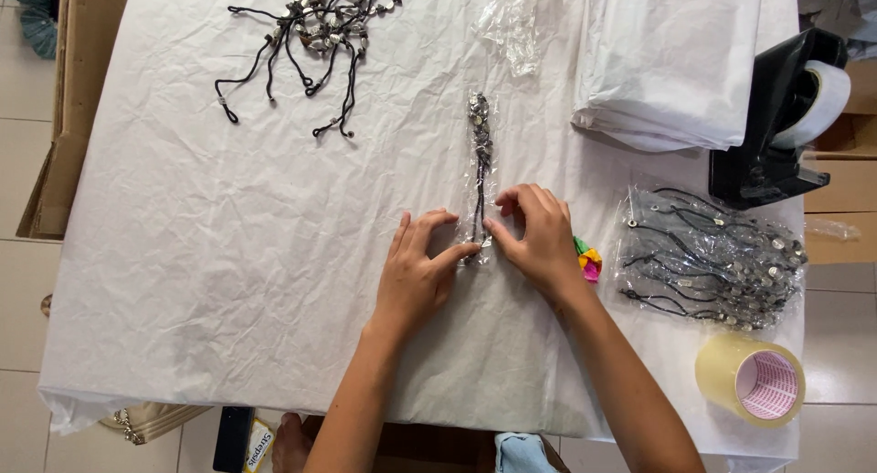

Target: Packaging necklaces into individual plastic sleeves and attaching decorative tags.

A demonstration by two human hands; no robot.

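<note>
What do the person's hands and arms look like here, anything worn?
Both arms are bare up to the frame edge: no sleeves visible. The left hand and right hand wear no gloves; no rings, watch or bracelets show on the fingers or wrists. Nails look short and unpainted, though they are small in this view.

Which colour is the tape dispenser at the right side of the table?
Black tape dispenser, seen in the head view.
</note>
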